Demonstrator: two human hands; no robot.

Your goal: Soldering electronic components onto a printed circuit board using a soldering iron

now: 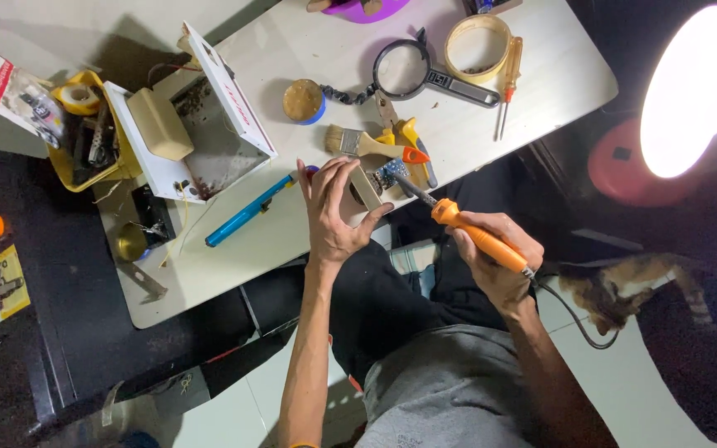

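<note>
Left hand (331, 214) is pinning a small blue circuit board (391, 172) and a pale block (366, 186) against the near edge of the white bench (491, 108). Its fingers (325, 172) are lying splayed, thumb hooking round the block's near end, so it is pressing down rather than pinching.

Right hand (495, 257) is gripping the orange soldering iron (475, 235), fingers wrapped tight round the handle. The iron's long axis is running from the lower right up to the upper left, with the metal tip (402, 184) landing on or just at the board; actual contact is too small to tell.

The key relation: the board is sitting just right of the left fingertips and up-left of the right hand, along the iron's line. The left hand is nearer, practically touching it.

A paintbrush (357, 143) and a yellow tool (412, 141) are lying just beyond the board, and a blue pen-like tool (246, 213) is sitting to the left.
</note>
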